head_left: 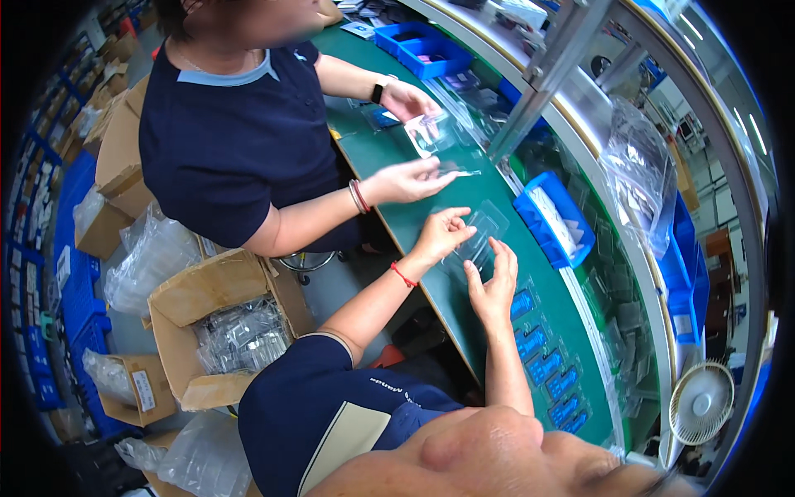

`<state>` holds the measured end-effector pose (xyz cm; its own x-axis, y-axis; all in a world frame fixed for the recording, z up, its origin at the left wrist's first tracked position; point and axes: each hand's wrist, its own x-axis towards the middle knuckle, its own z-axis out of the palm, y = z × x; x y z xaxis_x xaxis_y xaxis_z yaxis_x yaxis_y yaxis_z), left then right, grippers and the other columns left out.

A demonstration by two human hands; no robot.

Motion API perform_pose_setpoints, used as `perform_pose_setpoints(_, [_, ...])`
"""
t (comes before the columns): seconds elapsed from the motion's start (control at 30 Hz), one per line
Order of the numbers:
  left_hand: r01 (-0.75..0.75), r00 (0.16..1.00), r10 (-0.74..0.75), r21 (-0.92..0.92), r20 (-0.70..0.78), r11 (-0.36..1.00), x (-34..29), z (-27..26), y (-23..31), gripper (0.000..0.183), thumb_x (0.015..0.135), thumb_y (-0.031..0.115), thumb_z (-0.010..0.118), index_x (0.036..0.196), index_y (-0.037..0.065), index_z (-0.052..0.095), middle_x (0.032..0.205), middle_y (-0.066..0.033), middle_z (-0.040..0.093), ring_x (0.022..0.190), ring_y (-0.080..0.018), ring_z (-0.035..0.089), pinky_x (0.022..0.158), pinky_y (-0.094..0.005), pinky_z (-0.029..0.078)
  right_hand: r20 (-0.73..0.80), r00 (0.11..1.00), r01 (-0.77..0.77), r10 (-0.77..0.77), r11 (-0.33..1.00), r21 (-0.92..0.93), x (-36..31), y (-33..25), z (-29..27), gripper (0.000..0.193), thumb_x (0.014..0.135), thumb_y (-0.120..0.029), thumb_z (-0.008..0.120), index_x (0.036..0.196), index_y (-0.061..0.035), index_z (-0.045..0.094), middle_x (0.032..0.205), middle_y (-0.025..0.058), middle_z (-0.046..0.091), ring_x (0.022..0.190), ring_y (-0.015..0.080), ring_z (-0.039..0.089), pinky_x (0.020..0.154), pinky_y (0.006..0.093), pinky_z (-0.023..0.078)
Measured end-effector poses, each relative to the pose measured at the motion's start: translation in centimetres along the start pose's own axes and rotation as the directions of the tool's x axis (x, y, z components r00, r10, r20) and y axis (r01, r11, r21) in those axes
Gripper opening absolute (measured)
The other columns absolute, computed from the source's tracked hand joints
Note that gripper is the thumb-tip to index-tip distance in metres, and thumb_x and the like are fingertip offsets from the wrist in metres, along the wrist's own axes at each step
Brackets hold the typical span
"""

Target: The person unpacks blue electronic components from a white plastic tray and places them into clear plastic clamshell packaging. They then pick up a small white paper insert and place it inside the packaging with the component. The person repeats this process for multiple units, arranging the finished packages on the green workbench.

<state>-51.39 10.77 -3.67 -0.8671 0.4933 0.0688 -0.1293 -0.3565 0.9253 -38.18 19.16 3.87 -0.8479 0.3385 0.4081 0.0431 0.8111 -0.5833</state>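
Note:
A clear plastic blister pack (490,220) is held over the green work surface. My left hand (445,235), with a red string at the wrist, pinches its near-left side between thumb and fingers. On its near-right side, my right hand (494,284) has thumb and fingers bent around the edge. Glare makes it hard to tell whether anything lies inside the pack. Nearest my right forearm, several blue items in clear packs (545,367) lie in rows on the green table (451,302).
Across the table's far-left side, a co-worker's hands (410,179) hold a clear pack (432,134). A blue bin (553,219) with white pieces stands beyond my hands. To my left sits an open carton (203,286) of clear plastic packs. A small fan (701,402) is at the right.

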Motion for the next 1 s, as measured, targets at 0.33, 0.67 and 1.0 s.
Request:
perform_pose_setpoints(0.33, [-0.035,0.999,0.039,0.135,-0.03,0.99,0.3,-0.2,-1.1,0.032,0.082,0.01,0.073,0.111,-0.001,0.063,0.077,0.0007,0.06,0.059,-0.0032,0.053,0.05,-0.0169,0.044,-0.033,0.999,0.001,0.001,0.999,0.053,-7.8,0.8,-5.9,0.046,0.076,-0.009,0.073,0.118,-0.0012,0.058,0.119,0.0204,0.056,0.112,0.0356,0.054,0.095,0.0412,0.043])
perform_pose_setpoints(0.67, [-0.055,0.982,0.123,0.41,-0.141,0.91,0.9,0.9,-2.0,0.028,0.083,0.015,0.073,0.105,-0.001,0.067,0.076,-0.001,0.064,0.06,-0.0049,0.054,0.052,-0.0201,0.046,-0.301,0.953,-0.027,-0.023,0.986,-0.163,-18.5,5.9,-13.7,0.028,0.078,-0.001,0.066,0.106,0.0032,0.062,0.105,0.0194,0.062,0.098,0.0358,0.058,0.087,0.0434,0.045])
perform_pose_setpoints(1.0, [-0.023,0.976,0.115,0.432,-0.187,0.902,0.5,1.2,-0.8,0.029,0.082,0.017,0.073,0.104,0.0,0.068,0.079,-0.003,0.066,0.063,-0.0075,0.057,0.054,-0.0222,0.048,-0.484,0.875,-0.054,-0.033,0.985,-0.166,-22.1,9.7,-16.4,0.018,0.078,0.003,0.061,0.096,0.003,0.063,0.094,0.0172,0.062,0.088,0.034,0.058,0.082,0.0425,0.046])
